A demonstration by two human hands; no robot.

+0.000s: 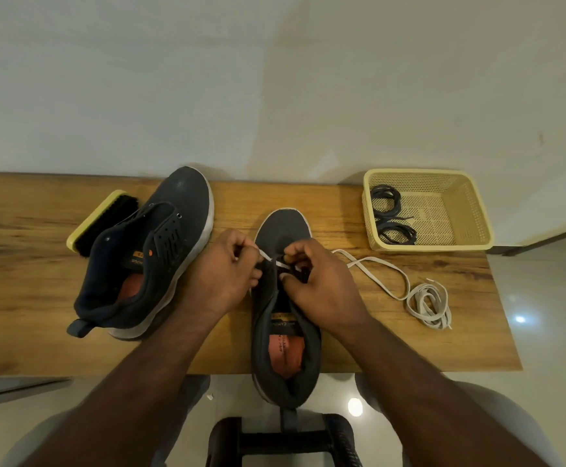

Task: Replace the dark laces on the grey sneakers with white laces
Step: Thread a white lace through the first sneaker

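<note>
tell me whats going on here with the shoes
A person is threading a white lace into the near sneaker; the left hand pinches one end, the right hand works at the eyelets. The other sneaker lies unlaced. The dark laces sit in the basket.

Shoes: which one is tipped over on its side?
The left sneaker, beside the brush, leans on its side. The other sneaker, between the hands, stands upright.
</note>
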